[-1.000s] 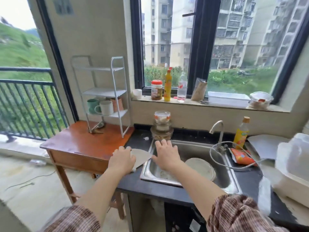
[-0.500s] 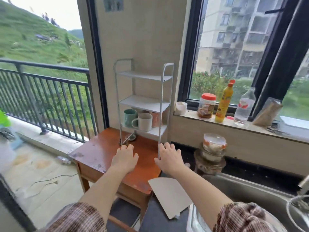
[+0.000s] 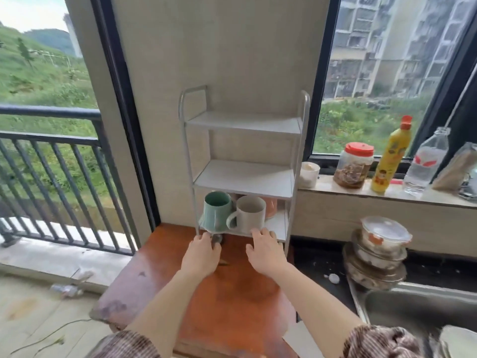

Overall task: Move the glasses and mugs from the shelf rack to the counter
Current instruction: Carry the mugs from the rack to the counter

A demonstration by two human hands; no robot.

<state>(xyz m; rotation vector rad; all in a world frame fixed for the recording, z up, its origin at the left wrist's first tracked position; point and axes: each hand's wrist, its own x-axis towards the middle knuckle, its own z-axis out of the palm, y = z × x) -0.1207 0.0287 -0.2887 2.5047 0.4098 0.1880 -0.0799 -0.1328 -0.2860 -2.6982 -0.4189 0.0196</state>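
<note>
A white three-tier shelf rack stands at the back of a small wooden table. Its lowest tier holds a green mug, a white mug with its handle to the left, and an orange cup partly hidden behind them. The two upper tiers are bare. My left hand hovers just below the green mug, fingers apart, holding nothing. My right hand is spread in front of the white mug, its fingertips at the lowest shelf's front edge.
To the right, the dark counter carries stacked lidded bowls, with a steel sink beyond. The windowsill holds a small white cup, a red-lidded jar, a yellow bottle and a clear bottle. A balcony railing lies left.
My view has swung left from the sink toward the rack. Both hands have moved from the counter edge forward over the table, close to the mugs on the lowest shelf.
</note>
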